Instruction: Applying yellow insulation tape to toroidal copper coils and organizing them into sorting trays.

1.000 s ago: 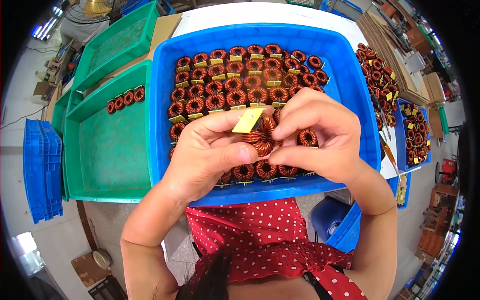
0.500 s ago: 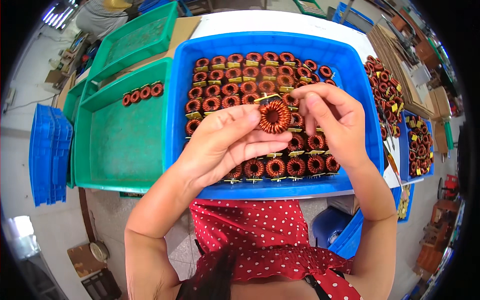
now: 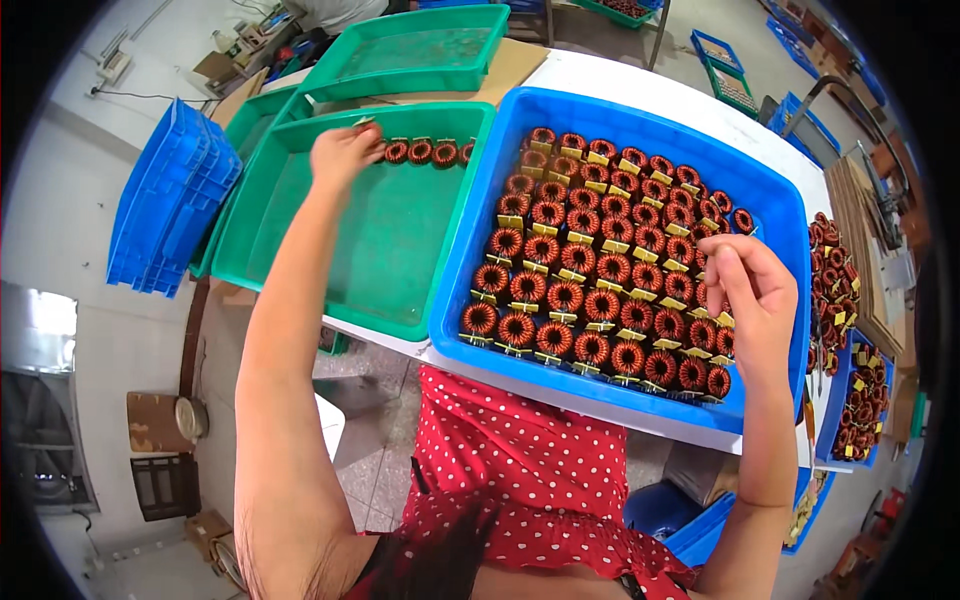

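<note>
My left hand (image 3: pixel 345 155) is at the far left of the green tray (image 3: pixel 388 322), its fingers closed round a copper-wound toroidal coil, mostly hidden, with a yellow base edge showing. Just right of that hand, several like coils (image 3: pixel 420 151) stand in a row along the tray's far wall. Over the right side of the blue tray (image 3: pixel 590 378) is my right hand (image 3: pixel 752 295), thumb and fingers curled together; anything in them is hidden. Beneath and left of it, many toroidal coils (image 3: pixel 565 296) with yellow bases stand in close rows.
Another green tray (image 3: pixel 400 88) lies behind. Stacked blue crates (image 3: pixel 175 200) are at the left. Loose coils (image 3: pixel 830 280) lie right of the blue tray, and a smaller blue bin (image 3: pixel 862 400) holds more. Cardboard sheets (image 3: pixel 865 240) stand beyond them.
My left hand has carried the coil from above the blue tray leftward to the green tray's row. My right hand stays curled over the blue tray. The view has swung left.
</note>
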### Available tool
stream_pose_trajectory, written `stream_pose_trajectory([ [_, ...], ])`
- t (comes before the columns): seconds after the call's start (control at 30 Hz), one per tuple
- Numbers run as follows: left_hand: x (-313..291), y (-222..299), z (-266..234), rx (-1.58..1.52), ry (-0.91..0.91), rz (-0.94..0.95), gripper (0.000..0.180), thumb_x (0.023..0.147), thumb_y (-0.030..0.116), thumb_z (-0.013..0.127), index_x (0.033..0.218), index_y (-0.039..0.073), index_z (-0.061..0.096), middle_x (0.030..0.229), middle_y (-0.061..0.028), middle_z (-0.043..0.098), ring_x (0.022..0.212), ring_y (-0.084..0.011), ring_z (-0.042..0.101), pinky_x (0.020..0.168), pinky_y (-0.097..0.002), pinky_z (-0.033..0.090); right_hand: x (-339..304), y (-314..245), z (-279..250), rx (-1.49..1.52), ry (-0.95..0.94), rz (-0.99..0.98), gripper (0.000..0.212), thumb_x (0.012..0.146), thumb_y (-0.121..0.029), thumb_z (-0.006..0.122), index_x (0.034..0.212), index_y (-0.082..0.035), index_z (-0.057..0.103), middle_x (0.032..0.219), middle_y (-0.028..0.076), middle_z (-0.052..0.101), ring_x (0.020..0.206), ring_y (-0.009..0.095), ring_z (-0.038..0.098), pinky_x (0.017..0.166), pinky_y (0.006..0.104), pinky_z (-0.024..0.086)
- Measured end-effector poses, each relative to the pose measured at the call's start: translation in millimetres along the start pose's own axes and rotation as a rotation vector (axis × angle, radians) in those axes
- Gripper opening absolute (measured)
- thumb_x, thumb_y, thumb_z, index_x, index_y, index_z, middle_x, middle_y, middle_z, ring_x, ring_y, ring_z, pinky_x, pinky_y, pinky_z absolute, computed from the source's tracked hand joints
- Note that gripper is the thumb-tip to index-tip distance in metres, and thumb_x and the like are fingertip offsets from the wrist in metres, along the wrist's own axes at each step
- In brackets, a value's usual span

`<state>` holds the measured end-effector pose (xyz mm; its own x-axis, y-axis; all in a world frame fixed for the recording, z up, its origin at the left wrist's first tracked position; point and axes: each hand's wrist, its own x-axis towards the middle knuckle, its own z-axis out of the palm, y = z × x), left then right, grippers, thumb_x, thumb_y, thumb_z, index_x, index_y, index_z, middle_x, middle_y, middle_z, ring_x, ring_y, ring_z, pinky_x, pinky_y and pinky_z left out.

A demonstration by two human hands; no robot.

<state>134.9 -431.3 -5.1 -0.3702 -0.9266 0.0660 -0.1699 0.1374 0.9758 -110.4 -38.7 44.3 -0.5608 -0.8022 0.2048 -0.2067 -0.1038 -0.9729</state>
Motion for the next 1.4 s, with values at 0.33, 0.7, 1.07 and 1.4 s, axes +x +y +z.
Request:
stream_pose_trajectory([
  [0.33, 59, -72, -48, 0.814, 0.344, -0.161, 0.024, 0.077, 0.032, 0.07, 0.098, 0.02, 0.071, 0.098, -0.0023, 0.068, 0.092, -0.0225, 0.063, 0.084, -0.0454, 0.046, 3, -4, 1, -0.007, -0.053, 0.047, 0.018, 0.091, -0.016, 0.056, 0.094, 0.0, 0.065, 0.069, 0.001, 0.056, 0.053, 0.005, 0.049, 0.048, 0.018, 0.038],
  [0.7, 14, 6, 25, 1.029, 0.536, 0.507, 0.025, 0.081, 0.028, 0.066, 0.097, 0.009, 0.068, 0.09, -0.0119, 0.064, 0.088, -0.0271, 0.062, 0.08, -0.0359, 0.048, 7, 0, -1, -0.006, -0.041, 0.066, 0.017, 0.091, -0.012, 0.054, 0.093, 0.001, 0.064, 0.066, 0.0, 0.055, 0.052, 0.005, 0.049, 0.046, 0.0181, 0.038],
  [1.07, -68, 54, 188, 0.968, -0.663, 0.852, 0.017, 0.081, 0.01, 0.058, 0.098, 0.006, 0.062, 0.093, -0.0145, 0.063, 0.088, -0.0351, 0.056, 0.079, -0.0433, 0.044, 7, 16, -4, -0.021, -0.068, 0.179, 0.017, 0.083, -0.018, 0.063, 0.088, -0.003, 0.068, 0.064, 0.005, 0.063, 0.051, 0.008, 0.056, 0.048, 0.0246, 0.044],
  [1.4, -66, 44, 204, 1.271, -0.537, 0.748, 0.028, 0.075, 0.015, 0.065, 0.096, 0.004, 0.051, 0.097, -0.0146, 0.061, 0.094, -0.032, 0.058, 0.071, -0.0495, 0.042, 6, 15, -7, -0.201, -0.091, -0.065, 0.017, 0.084, -0.019, 0.061, 0.086, -0.003, 0.066, 0.069, 0.006, 0.064, 0.059, 0.011, 0.059, 0.056, 0.0277, 0.046],
])
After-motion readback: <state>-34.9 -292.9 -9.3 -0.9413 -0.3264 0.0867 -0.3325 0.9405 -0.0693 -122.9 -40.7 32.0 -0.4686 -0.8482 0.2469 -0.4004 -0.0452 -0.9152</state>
